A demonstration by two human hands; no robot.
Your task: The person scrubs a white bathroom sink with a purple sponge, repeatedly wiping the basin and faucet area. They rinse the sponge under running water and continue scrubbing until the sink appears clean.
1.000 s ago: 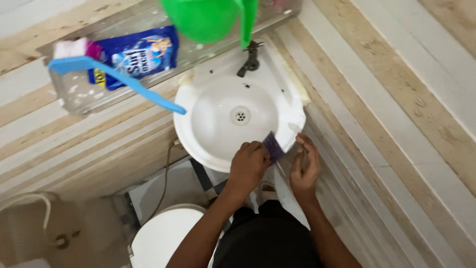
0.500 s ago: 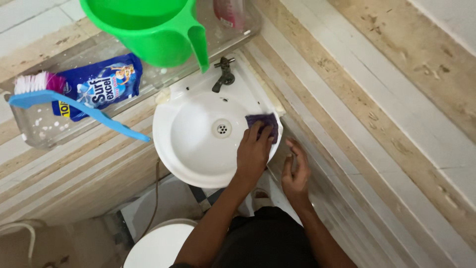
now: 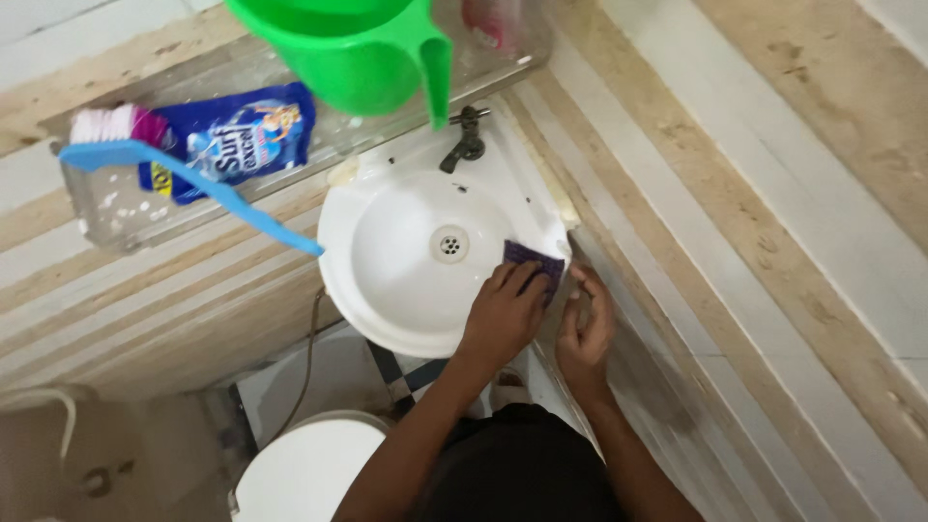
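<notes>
My left hand (image 3: pixel 503 314) is pressed flat on a purple scrub pad (image 3: pixel 534 259), fingers closed over its near edge and pushing it against the inside wall of the white sink (image 3: pixel 387 290), right by the rim on the wall side, a bit right of centre frame. My right hand (image 3: pixel 585 329) is just beside it, off the rim, fingers loosely curled. I can't tell if it's pinching anything, and it looks empty from here.

Going by how it looks, the bowl is mostly white and clean around the drain (image 3: pixel 449 244), so I'd say the scrubbing is well along. What's left seems to be the dark specks up on the flat back ledge near the tap (image 3: pixel 468 138), and the yellowish grime where the sink corner meets the tiled wall (image 3: pixel 735 242).

Room to move is tight on the right, since the wall runs right along the sink edge, so the pad can really only sweep left and up across the bowl. Overhead there's a glass shelf (image 3: pixel 106 217) in the upper left, with a blue brush (image 3: pixel 193 179) whose handle sticks out almost to the sink rim, a blue detergent pouch (image 3: pixel 237 135) and a green jug (image 3: pixel 358 48) hanging over the tap. Below, lower left, is the toilet (image 3: pixel 309 474), well apart.
</notes>
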